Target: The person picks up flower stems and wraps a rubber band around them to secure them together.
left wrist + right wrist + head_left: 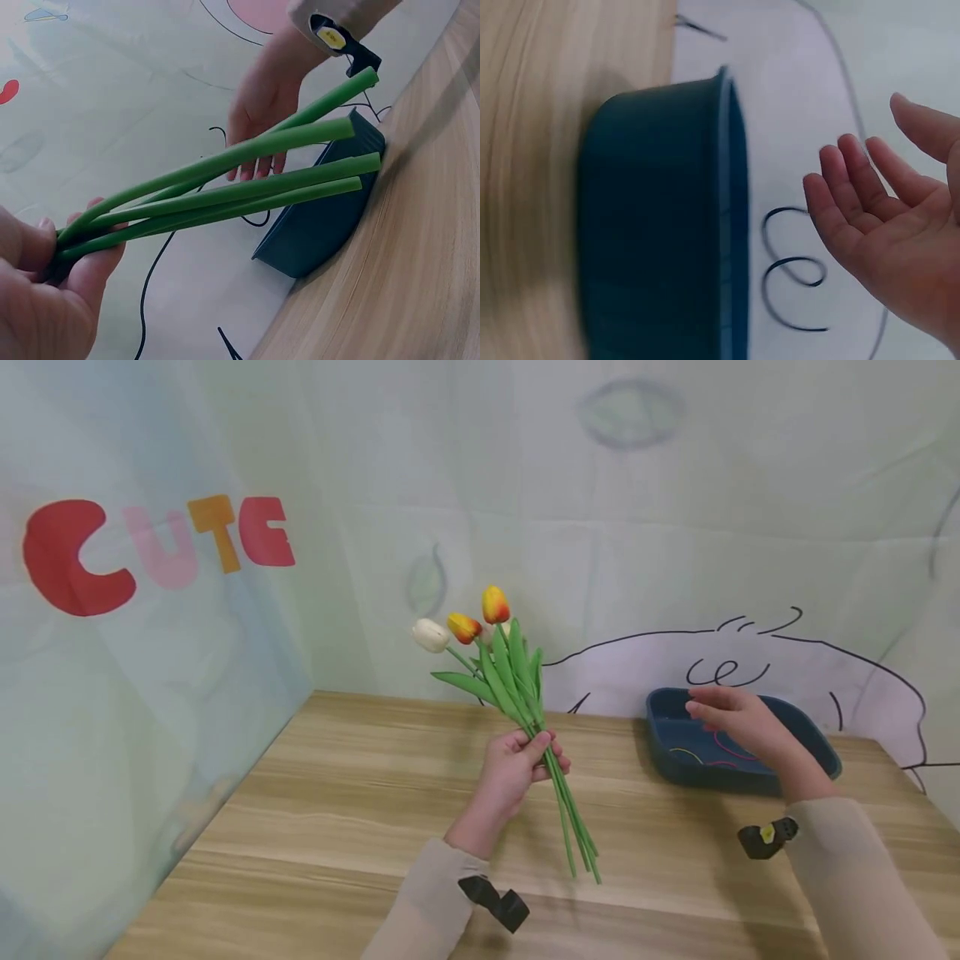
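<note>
My left hand (517, 768) grips a bunch of artificial tulips (510, 677) by the stems, above the middle of the table. White and orange-yellow blooms lean to the upper left, and the green stems (247, 180) splay out below the fist. My right hand (738, 718) is raised over a dark blue basin (667, 768), with nothing in its fingers. In the right wrist view its relaxed fingers (840, 202) stand apart from the basin's rim. Inside the basin lie thin loops, a yellow one (686, 753) and a red one (731, 750).
The wood-grain table (337, 827) runs back to a printed cloth backdrop (465, 468). Another cloth (165, 693) with the letters CUTE hangs along the left side. The basin stands at the back right, close to the backdrop.
</note>
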A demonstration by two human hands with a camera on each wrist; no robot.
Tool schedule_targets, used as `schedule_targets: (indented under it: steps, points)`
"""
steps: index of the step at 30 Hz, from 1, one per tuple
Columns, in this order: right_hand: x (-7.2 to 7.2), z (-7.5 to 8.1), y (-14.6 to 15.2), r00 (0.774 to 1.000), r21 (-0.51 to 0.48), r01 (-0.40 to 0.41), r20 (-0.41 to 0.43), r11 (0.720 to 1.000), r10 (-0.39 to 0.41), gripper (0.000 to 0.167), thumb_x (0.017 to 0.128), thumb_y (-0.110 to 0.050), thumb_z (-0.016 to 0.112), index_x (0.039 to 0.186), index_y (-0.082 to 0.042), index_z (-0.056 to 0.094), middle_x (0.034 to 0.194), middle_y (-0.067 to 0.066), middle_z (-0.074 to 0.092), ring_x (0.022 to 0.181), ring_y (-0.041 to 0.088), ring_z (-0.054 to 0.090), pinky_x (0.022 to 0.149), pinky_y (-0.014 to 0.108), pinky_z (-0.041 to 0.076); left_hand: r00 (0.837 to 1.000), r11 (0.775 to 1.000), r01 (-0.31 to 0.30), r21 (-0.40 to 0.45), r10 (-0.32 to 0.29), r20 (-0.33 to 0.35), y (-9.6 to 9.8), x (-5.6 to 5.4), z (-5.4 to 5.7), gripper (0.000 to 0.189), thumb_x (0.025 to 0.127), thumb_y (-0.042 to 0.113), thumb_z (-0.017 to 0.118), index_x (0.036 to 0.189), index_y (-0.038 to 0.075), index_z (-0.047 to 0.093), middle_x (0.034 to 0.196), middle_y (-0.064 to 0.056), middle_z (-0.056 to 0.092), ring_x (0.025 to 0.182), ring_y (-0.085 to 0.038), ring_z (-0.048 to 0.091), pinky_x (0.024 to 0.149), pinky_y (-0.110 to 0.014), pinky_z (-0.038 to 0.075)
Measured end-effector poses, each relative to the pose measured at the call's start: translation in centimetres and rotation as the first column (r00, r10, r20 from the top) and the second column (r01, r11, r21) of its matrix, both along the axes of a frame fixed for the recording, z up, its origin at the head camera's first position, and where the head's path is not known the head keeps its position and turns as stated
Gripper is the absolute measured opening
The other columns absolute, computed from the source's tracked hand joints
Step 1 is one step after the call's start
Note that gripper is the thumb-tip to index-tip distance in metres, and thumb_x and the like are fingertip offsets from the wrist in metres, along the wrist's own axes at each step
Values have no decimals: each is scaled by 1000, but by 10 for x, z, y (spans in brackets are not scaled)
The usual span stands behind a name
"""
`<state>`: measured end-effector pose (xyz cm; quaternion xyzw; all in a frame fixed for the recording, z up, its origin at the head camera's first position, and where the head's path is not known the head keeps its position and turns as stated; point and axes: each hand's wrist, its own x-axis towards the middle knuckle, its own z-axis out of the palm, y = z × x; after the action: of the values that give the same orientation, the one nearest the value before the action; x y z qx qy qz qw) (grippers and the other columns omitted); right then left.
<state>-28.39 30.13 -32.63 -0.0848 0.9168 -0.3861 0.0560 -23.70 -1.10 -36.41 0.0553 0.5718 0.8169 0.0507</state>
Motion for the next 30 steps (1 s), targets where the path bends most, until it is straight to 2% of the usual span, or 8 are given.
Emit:
schedule_targets:
  steps: [7,14,17,21,26,30]
  points:
    - [-20,-25,8,996,20,82,44,996,-83,69,99,-46,50,142,6,36,138,33,42,116,45,49,95,56,47,1000,1000,3,3,-3,-8,0,-1,1,21,99,1,49,104,-18,56,73,-4,60,67,-10,66,78,-34,61]
    - [-32,-48,13,995,47,63,70,997,-66,64,99,-38,52,139,10,38,139,35,39,121,49,45,98,58,45,1000,1000,10,2,-10,9,0,-1,1,19,99,1,49,103,-16,56,72,-4,60,66,-11,66,77,-34,61]
    - [-35,-53,16,995,77,43,85,996,-50,62,99,-35,53,137,12,40,138,36,40,123,50,43,98,59,45,1000,1000,13,5,-13,18,1,-1,0,19,99,1,49,103,-16,56,72,-4,59,66,-11,66,77,-34,61]
    - [-37,-56,21,989,113,13,144,994,-29,62,98,-34,55,137,11,40,140,36,38,126,52,39,98,61,44,1000,1000,13,8,-13,27,3,0,-1,19,99,1,50,102,-16,56,73,-4,59,66,-11,66,77,-35,61]
    - [-39,-58,26,973,107,-23,229,994,-2,64,95,-36,59,137,9,42,141,35,37,128,53,36,97,67,41,999,1000,11,8,-11,34,4,1,-3,18,98,2,50,102,-14,57,72,-4,59,66,-11,66,77,-34,61]
    - [-40,-59,27,969,98,-58,244,993,32,60,93,-31,63,133,9,46,137,33,44,127,53,38,97,67,40,999,1000,16,18,-17,33,5,1,-4,18,99,2,50,101,-14,57,72,-4,59,66,-11,66,77,-34,61]
